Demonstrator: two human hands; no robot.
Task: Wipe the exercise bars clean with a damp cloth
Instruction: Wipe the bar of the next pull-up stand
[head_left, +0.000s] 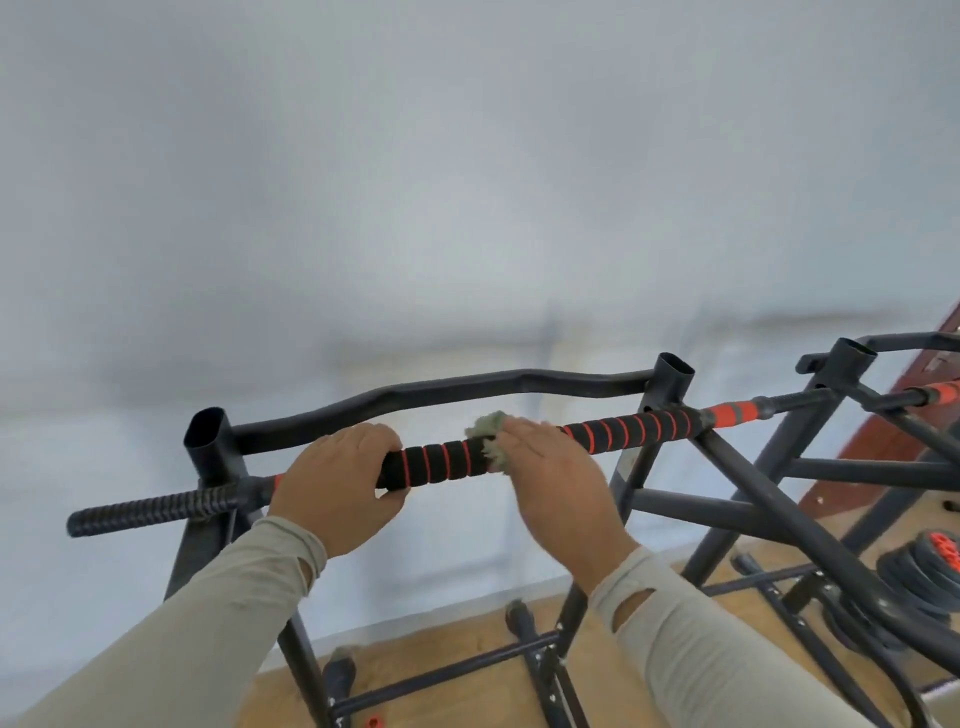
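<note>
Nearest, at six o'clock, two grey-sleeved forearms reach up. The left hand (340, 480) has its fingers wrapped around the black foam-padded bar with orange spiral stripes (524, 447), which runs from nine o'clock toward three. The right hand (550, 467) presses a frayed grey-green cloth (485, 426) onto the bar, fingers closed over it. Behind stands the dark metal tube frame (441, 387), then the pale wall (467, 182).

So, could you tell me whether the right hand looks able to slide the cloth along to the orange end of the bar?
Probably yes: the right hand already presses the cloth on the bar, and only the rack's upright crowds the orange end.
</note>
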